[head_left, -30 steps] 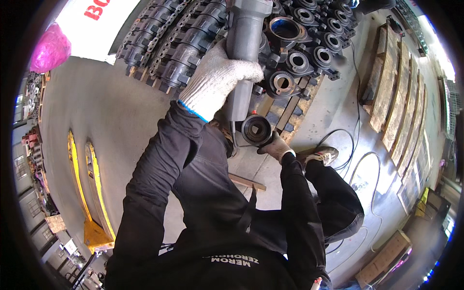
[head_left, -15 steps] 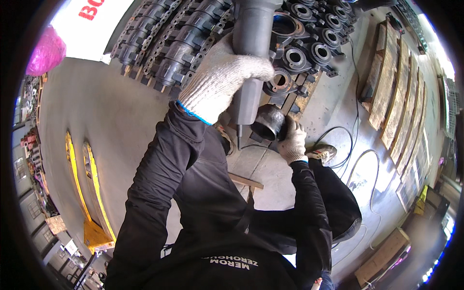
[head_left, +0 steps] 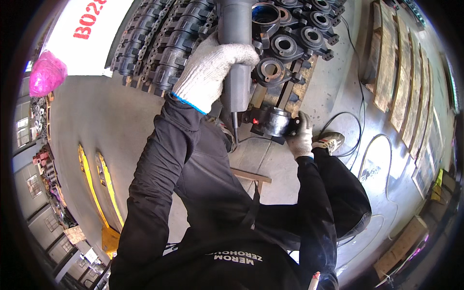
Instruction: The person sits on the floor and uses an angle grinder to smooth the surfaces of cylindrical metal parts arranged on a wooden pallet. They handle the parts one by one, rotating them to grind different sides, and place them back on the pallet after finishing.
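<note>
My left hand (head_left: pixel 210 70), in a white knit glove, is wrapped around a thick grey cylindrical power tool (head_left: pixel 236 53) held upright close to the camera. Its thin tip points down toward a dark round cast-metal housing (head_left: pixel 271 122). My right hand (head_left: pixel 302 137), also gloved, grips that housing from its right side and holds it on its edge just below the tool tip. Both arms wear black sleeves.
Rows of similar dark cast housings (head_left: pixel 295 38) lie on a wooden pallet ahead, more stacked at the left (head_left: pixel 164 48). A black cable (head_left: pixel 355 121) runs over the concrete floor beside my shoe (head_left: pixel 328 141). Wooden pallets (head_left: pixel 391 72) line the right. A pink bag (head_left: pixel 46 77) sits far left.
My right hand has turned the housing from face-up onto its side and shifted it right. The left hand has stayed on the tool, which now fills more of the view.
</note>
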### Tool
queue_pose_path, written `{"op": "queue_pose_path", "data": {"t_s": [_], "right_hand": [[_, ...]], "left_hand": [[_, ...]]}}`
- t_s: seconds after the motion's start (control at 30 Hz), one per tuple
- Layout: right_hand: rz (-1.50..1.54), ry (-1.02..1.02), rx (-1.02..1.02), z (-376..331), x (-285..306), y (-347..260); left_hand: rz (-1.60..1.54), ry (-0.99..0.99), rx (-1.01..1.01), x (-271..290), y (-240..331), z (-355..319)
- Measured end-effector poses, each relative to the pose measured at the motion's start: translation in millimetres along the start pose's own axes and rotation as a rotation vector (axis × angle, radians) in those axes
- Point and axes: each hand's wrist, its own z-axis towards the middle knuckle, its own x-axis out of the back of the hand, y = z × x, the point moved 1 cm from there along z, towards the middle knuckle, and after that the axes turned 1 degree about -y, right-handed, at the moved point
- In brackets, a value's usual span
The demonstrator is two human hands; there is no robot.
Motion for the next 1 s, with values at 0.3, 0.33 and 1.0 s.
{"op": "queue_pose_path", "data": {"t_s": [0.3,0.33,1.0], "right_hand": [[0.512,0.013,-0.805,-68.1,16.0,65.9],[0.518,0.022,-0.786,-69.1,17.1,68.3],[0.31,-0.054,-0.438,-53.0,15.2,57.3]], "left_hand": [[-0.005,-0.092,-0.079,-21.9,-1.1,-1.2],[0.025,-0.084,-0.063,-23.8,-1.2,-0.1],[-0.058,-0.076,-0.102,-20.4,0.2,6.9]]}}
